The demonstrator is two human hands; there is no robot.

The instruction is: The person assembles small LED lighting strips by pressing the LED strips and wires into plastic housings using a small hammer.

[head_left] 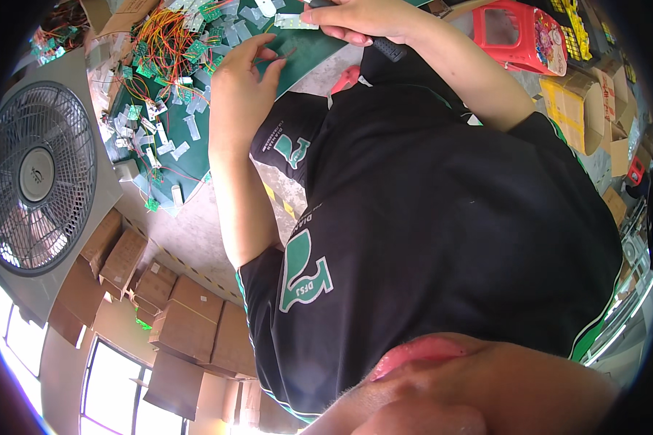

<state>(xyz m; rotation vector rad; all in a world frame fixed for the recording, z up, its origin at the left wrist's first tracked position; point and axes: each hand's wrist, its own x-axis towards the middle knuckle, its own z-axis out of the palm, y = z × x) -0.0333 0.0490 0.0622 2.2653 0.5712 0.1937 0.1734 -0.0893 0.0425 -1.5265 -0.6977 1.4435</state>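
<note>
My left hand (248,80) hovers over the green table mat (308,64), its fingers curled around a thin red wire (290,53) that crosses the gap between fingers and thumb. My right hand (363,20) is closed on a slim tool with a dark handle (390,49); the kind of tool cannot be made out. Just beside the right fingertips lies a white perforated strip (296,22). Left of my hands spreads a heap of red and yellow wires (168,40), mixed with small green circuit boards (196,49) and clear plastic pieces (191,127).
A large grey fan (38,174) stands at the left. Cardboard boxes (189,319) are stacked below it along the wall. On the right are a red plastic stool (519,32) and an open taped carton (564,116).
</note>
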